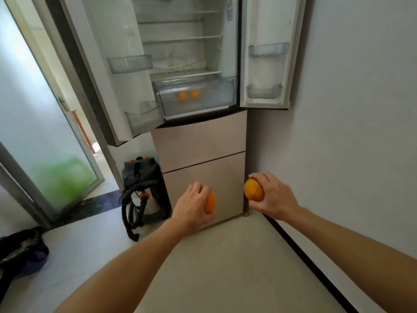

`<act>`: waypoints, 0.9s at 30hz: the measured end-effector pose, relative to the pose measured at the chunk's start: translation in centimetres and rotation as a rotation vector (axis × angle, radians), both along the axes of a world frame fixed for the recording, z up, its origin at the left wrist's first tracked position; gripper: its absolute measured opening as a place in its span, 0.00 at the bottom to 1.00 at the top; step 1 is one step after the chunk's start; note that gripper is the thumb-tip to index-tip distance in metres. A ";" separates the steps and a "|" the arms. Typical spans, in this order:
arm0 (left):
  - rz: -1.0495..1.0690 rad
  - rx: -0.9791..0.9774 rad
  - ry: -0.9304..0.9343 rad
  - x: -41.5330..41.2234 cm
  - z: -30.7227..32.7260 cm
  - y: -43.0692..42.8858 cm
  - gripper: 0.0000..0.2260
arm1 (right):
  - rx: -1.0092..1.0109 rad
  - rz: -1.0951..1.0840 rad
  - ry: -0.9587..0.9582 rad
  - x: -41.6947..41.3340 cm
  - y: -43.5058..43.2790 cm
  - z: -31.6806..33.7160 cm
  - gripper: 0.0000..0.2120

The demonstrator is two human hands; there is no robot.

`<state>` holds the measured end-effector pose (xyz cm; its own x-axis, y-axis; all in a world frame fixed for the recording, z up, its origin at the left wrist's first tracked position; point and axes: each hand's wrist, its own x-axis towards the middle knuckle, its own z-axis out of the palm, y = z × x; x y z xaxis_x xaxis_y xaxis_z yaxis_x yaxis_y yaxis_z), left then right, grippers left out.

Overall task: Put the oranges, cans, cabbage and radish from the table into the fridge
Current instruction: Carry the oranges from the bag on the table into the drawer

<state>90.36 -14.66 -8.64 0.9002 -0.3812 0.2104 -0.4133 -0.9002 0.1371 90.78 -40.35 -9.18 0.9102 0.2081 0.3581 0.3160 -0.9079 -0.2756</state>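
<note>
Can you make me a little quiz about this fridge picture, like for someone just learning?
1. True or false: both upper fridge doors are open.
2. How many oranges are already in the clear crisper drawer?
A. none
B. two
C. four
3. Fill in: the left hand and the right hand each hold one ____.

Key
1. True.
2. B: two oranges show through the drawer front.
3. Orange: one orange in the left hand, another in the right.
</note>
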 end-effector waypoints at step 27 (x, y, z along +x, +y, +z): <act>0.251 -0.465 -0.410 59.5 21.1 4.3 0.29 | 0.180 0.170 -0.356 60.5 7.1 19.6 0.34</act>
<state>149.86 -10.32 12.46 0.7621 0.0427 0.6461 -0.2999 -0.8611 0.4106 151.32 -33.23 10.42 0.6812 0.2505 0.6879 0.5612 -0.7820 -0.2710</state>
